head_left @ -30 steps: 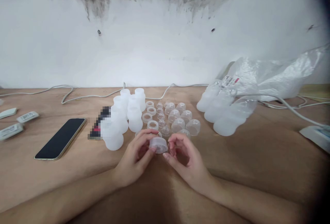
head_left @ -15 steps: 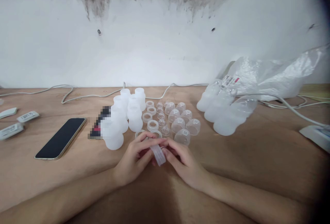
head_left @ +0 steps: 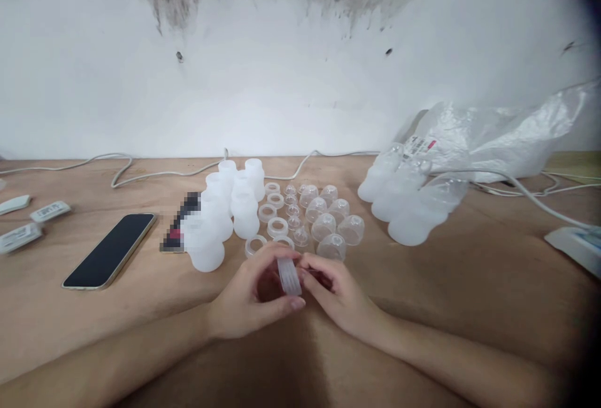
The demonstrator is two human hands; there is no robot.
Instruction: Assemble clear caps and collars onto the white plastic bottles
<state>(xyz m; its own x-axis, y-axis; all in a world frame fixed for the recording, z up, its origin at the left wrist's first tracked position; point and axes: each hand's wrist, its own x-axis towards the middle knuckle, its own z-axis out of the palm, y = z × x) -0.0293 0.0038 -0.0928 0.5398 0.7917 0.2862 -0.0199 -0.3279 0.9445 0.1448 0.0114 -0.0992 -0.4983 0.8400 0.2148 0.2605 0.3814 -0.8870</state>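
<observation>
My left hand and my right hand meet low over the wooden table, both closed on one small translucent plastic ring cap held on edge between the fingertips. Just behind the hands lie white plastic rings, small clear teats and clear dome caps in rows. To their left stand several white translucent bottle bodies.
A black phone lies at the left, with small white labelled devices beyond it. Assembled bottles lie at the right in front of a crumpled plastic bag. White cables run along the wall.
The ring cap has turned from lying flat between my fingers to standing on edge. My hands have closed in together around it and shifted slightly nearer to me.
</observation>
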